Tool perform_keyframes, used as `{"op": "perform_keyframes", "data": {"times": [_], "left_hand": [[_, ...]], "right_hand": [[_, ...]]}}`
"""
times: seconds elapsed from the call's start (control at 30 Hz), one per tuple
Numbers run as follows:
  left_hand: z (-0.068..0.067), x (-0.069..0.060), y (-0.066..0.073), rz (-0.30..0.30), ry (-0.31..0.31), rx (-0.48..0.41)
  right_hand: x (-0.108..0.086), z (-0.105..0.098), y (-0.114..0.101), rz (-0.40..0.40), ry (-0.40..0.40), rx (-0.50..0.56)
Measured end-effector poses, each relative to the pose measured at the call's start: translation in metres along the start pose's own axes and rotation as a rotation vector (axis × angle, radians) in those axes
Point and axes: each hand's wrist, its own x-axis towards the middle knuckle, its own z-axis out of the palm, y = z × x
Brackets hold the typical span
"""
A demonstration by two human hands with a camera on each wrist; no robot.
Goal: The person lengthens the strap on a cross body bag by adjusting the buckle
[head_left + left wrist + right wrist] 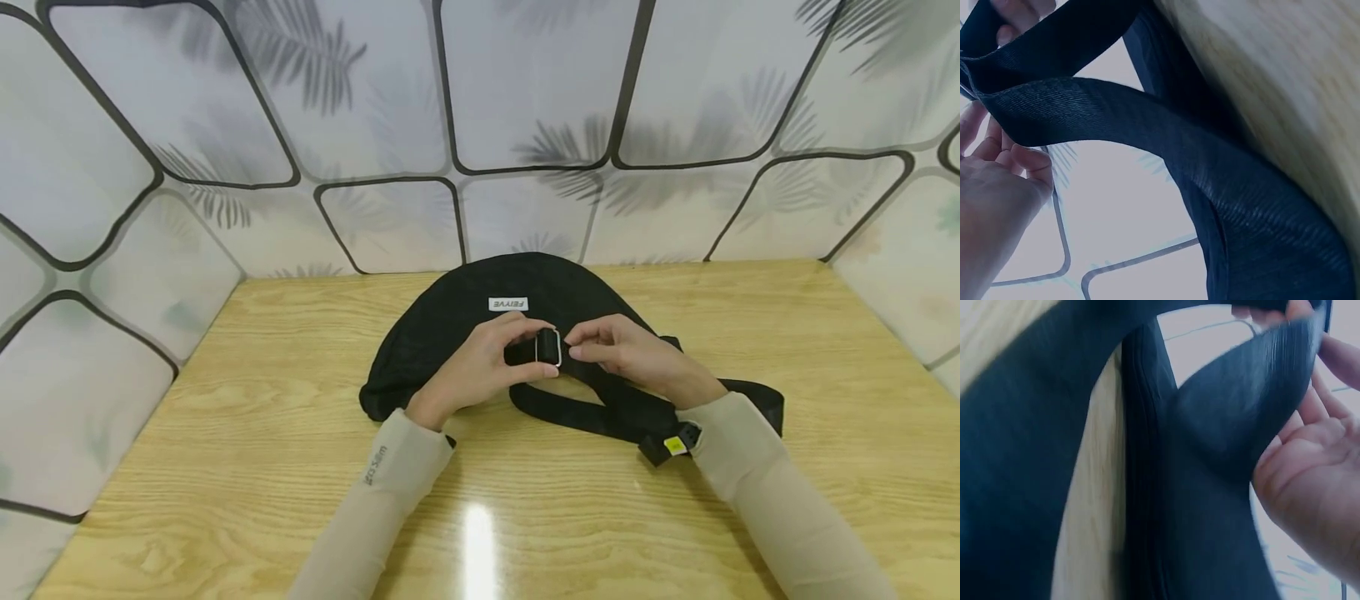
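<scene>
A black waist bag (465, 342) with a white label (508, 304) lies on the table, its curved edge toward the wall. Over its near side, my left hand (491, 358) holds a metal-framed strap slider (548, 347) between thumb and fingers. Just to the right, my right hand (630, 354) has thumb and index fingertip together on the black strap (566, 417) beside the slider. Both wrist views show the strap looping down from the fingers; in the right wrist view a fold of strap (1241, 400) partly hides the right fingertips.
The wooden table (247, 475) meets a patterned wall covering (390, 225) at the back and sides. A black buckle end (655, 450) lies by the right cuff, and a strap loop (765, 404) sticks out past the right forearm.
</scene>
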Motion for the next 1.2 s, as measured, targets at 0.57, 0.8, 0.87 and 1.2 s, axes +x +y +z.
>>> {"op": "perform_keyframes", "data": {"times": [0.57,0.8,0.87,1.2], "left_hand": [[0.005,0.000,-0.002,0.003,-0.018,-0.059],[0.000,0.001,0.000,0.029,-0.011,0.007],[-0.002,0.000,0.000,0.024,-0.005,0.012],[-0.004,0.000,0.000,-0.018,-0.006,0.006]], "right_hand": [[0.000,0.008,-0.003,-0.134,-0.021,0.068],[-0.002,0.005,-0.004,-0.101,-0.032,0.050],[-0.002,0.002,-0.002,-0.088,-0.046,0.047],[-0.001,-0.001,0.001,-0.109,-0.064,0.013]]}}
